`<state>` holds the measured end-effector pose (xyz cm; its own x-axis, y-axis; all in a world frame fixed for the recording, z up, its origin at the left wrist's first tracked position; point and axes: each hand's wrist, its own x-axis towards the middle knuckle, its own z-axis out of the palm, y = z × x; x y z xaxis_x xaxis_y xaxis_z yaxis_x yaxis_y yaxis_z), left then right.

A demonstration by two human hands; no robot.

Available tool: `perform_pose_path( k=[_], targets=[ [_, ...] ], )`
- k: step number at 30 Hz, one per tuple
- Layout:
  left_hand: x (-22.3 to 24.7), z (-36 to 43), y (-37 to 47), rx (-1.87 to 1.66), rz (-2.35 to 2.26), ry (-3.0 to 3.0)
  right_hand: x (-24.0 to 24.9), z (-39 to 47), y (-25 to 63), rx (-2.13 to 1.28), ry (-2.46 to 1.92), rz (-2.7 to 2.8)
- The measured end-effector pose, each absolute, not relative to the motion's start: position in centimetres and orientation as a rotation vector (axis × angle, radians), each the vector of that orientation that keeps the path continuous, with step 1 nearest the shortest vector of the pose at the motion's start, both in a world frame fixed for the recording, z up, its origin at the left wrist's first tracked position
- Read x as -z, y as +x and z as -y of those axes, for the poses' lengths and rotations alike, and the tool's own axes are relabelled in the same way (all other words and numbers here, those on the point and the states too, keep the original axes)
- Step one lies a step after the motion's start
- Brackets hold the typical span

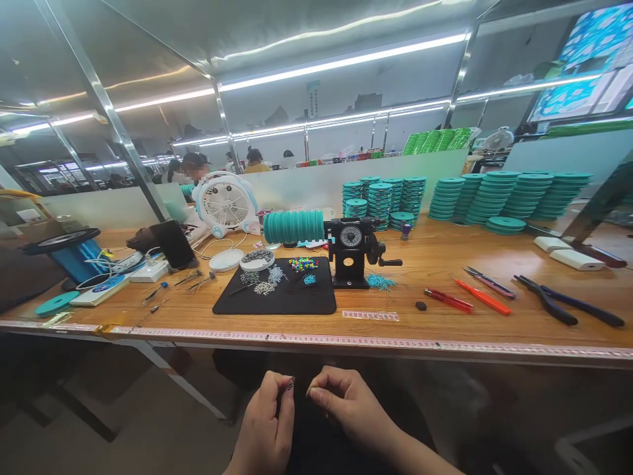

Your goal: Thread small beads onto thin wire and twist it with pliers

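Observation:
Both hands are below the table's front edge, side by side with a small gap between them. My left hand point(270, 419) pinches a tiny dark item between thumb and index finger; its exact shape is too small to tell. My right hand point(349, 402) has thumb and index finger pressed together, and what they hold, if anything, cannot be made out. Beyond them, a black mat point(297, 300) carries small piles of metal parts and coloured beads point(303, 264). A black winding machine point(349, 254) with a crank holds a row of teal spools point(294, 226).
Pliers point(568, 300), an orange tool point(482, 295) and a red tool point(448, 300) lie at the right. Stacked teal discs point(497, 198) stand behind. A white fan point(226, 203), phone point(174, 244) and blue wire spool point(74, 257) are left. A measuring tape point(316, 341) lines the table edge.

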<state>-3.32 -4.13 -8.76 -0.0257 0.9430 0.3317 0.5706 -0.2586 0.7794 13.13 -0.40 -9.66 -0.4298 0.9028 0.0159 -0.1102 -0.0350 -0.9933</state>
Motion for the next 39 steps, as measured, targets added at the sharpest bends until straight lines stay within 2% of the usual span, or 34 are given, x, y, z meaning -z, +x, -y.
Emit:
perform_pose_path(
  k=[4, 8, 16, 25, 29, 36, 39],
  targets=[
    [9.7, 3.6, -4.1, -1.259, -1.508, 2.198, 8.9, 0.7, 13.2, -1.396, -1.022, 1.526],
    [9.9, 3.5, -4.1, -1.234, -1.511, 2.236, 8.9, 0.8, 13.2, -1.369, -1.072, 1.53],
    [7.8, 3.5, -3.4, -0.917, -1.434, 1.572, 9.5, 1.1, 12.8, -1.254, -1.12, 1.642],
    [9.4, 3.4, -2.9, -1.004, -1.237, 1.111, 9.5, 1.6, 12.9, -1.022, -1.002, 1.886],
    [9.5, 3.2, -2.9, -1.169, -1.259, 1.019, 9.2, 1.7, 13.1, -1.172, -0.882, 1.935],
    [7.4, 2.3, -3.0, -1.267, -1.191, 0.939, 9.6, 0.9, 14.5, -1.618, -0.61, 1.546],
    [7.1, 2.5, -2.7, -1.154, -1.18, 0.937, 9.4, 0.8, 14.4, -1.623, -0.749, 1.367]
  ],
)
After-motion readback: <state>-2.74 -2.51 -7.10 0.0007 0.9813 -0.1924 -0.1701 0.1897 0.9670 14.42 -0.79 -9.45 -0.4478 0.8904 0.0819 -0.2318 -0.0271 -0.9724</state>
